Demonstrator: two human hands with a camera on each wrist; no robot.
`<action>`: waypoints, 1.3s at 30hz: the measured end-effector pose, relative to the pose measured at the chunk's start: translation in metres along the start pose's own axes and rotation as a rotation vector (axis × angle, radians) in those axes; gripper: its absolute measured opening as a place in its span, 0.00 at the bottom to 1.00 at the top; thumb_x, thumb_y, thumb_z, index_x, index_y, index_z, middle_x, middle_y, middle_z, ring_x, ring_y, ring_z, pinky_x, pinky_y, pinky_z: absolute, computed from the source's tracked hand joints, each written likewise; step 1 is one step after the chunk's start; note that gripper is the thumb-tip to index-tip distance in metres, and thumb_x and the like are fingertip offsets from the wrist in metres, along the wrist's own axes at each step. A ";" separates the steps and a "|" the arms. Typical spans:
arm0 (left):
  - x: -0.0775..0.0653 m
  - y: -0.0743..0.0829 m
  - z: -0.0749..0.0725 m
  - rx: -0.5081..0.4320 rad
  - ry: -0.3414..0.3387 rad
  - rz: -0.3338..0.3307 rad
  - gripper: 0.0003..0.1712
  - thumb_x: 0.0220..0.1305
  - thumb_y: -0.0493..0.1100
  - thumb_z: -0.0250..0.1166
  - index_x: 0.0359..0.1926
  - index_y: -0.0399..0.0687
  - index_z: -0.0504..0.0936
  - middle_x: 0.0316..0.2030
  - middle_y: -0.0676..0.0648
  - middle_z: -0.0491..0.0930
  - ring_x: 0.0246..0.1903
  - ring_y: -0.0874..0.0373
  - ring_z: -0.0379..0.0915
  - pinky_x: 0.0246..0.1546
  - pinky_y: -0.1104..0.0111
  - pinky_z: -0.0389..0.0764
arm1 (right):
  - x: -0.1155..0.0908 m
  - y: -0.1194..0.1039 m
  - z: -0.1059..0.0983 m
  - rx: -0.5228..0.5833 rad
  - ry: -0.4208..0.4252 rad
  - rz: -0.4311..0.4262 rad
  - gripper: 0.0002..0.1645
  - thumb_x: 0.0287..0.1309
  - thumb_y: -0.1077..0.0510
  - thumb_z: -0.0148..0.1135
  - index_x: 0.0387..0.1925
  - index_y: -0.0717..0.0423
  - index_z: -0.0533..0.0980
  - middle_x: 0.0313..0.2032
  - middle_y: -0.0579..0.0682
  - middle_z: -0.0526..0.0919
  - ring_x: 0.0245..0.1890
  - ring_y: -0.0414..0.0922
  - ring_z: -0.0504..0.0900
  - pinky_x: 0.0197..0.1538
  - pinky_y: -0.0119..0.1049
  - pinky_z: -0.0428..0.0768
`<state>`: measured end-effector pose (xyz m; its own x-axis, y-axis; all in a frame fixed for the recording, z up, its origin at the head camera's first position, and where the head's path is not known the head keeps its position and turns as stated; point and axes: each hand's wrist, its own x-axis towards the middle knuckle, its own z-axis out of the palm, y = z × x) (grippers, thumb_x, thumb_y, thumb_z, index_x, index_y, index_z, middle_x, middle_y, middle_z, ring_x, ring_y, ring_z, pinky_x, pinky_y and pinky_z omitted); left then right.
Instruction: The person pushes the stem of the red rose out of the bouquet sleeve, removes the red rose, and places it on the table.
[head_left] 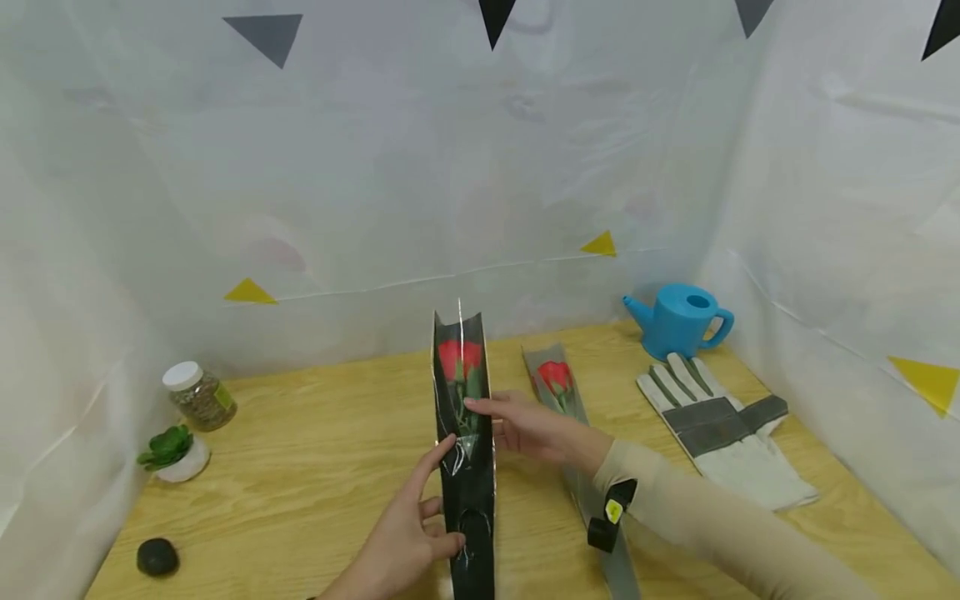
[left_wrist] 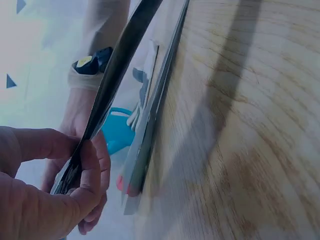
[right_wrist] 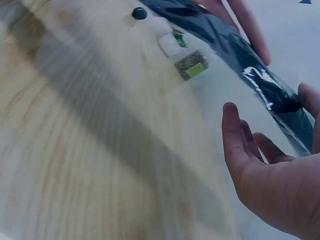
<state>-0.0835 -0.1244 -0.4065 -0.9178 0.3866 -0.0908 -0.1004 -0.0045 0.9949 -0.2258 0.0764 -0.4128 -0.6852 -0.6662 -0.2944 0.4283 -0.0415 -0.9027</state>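
Both hands hold up a red rose (head_left: 461, 358) in a long black sleeve (head_left: 469, 483) with a clear front. My left hand (head_left: 408, 521) grips its left edge lower down; the left wrist view shows the sleeve (left_wrist: 107, 95) pinched between thumb and fingers. Higher up, at the right edge, is my right hand (head_left: 532, 425), its thumb over the front and its other fingers partly hidden behind. From the right wrist, that thumb touches the dark wrapping (right_wrist: 235, 55), with the fingers spread below it. A second red rose (head_left: 556, 377) in a grey sleeve (head_left: 611, 550) lies under the right forearm.
A blue watering can (head_left: 675, 325) stands at the back right, with work gloves (head_left: 720, 425) in front. Along the left side are a jar with a white lid (head_left: 202, 398), a small potted succulent (head_left: 176, 458) and a black stone (head_left: 157, 557). White sheeting surrounds the wooden table (head_left: 315, 467).
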 end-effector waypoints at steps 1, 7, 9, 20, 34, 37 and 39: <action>-0.001 0.002 0.001 0.020 -0.008 -0.002 0.63 0.50 0.17 0.64 0.78 0.65 0.49 0.73 0.36 0.45 0.18 0.60 0.66 0.24 0.72 0.76 | -0.001 -0.004 0.000 -0.010 0.008 -0.015 0.36 0.65 0.45 0.64 0.63 0.65 0.66 0.47 0.55 0.83 0.43 0.47 0.85 0.52 0.44 0.79; -0.006 0.004 0.005 0.178 -0.032 0.002 0.63 0.49 0.16 0.62 0.77 0.68 0.51 0.70 0.41 0.49 0.19 0.61 0.54 0.19 0.74 0.65 | -0.012 -0.021 -0.004 -0.020 0.036 -0.057 0.28 0.63 0.50 0.67 0.56 0.64 0.71 0.42 0.53 0.84 0.40 0.44 0.84 0.48 0.41 0.79; -0.007 0.004 0.005 0.197 -0.036 0.003 0.63 0.48 0.17 0.62 0.77 0.70 0.51 0.71 0.42 0.49 0.20 0.61 0.57 0.20 0.73 0.66 | -0.016 -0.024 -0.005 -0.013 0.025 -0.065 0.28 0.63 0.52 0.68 0.57 0.64 0.71 0.44 0.54 0.84 0.42 0.45 0.84 0.49 0.43 0.79; -0.010 0.005 0.010 0.046 0.004 -0.002 0.66 0.57 0.26 0.69 0.76 0.78 0.35 0.71 0.30 0.46 0.33 0.55 0.71 0.34 0.66 0.78 | -0.035 -0.046 -0.003 -0.019 0.041 -0.145 0.37 0.61 0.54 0.70 0.66 0.62 0.65 0.51 0.55 0.80 0.45 0.48 0.82 0.54 0.48 0.77; -0.011 -0.014 0.004 0.226 -0.062 -0.064 0.28 0.62 0.34 0.70 0.63 0.37 0.75 0.54 0.41 0.79 0.47 0.47 0.80 0.46 0.52 0.81 | -0.046 -0.068 0.001 -0.072 0.056 -0.253 0.36 0.63 0.56 0.68 0.68 0.60 0.65 0.52 0.53 0.78 0.38 0.44 0.72 0.40 0.37 0.71; -0.013 -0.016 0.003 0.176 -0.060 -0.063 0.28 0.61 0.33 0.70 0.62 0.38 0.76 0.53 0.41 0.80 0.46 0.48 0.81 0.43 0.57 0.82 | -0.047 -0.070 0.003 -0.072 0.042 -0.266 0.35 0.63 0.58 0.68 0.67 0.60 0.65 0.53 0.53 0.78 0.43 0.46 0.74 0.46 0.38 0.74; -0.013 -0.016 0.003 0.156 -0.059 -0.065 0.28 0.60 0.32 0.70 0.62 0.38 0.76 0.54 0.40 0.79 0.46 0.47 0.81 0.43 0.57 0.83 | -0.048 -0.071 0.005 -0.058 0.023 -0.280 0.35 0.63 0.59 0.67 0.68 0.61 0.65 0.54 0.55 0.77 0.49 0.49 0.76 0.54 0.43 0.75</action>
<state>-0.0687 -0.1261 -0.4210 -0.8865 0.4353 -0.1571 -0.0935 0.1639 0.9820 -0.2204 0.1078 -0.3336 -0.7855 -0.6177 -0.0381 0.1869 -0.1781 -0.9661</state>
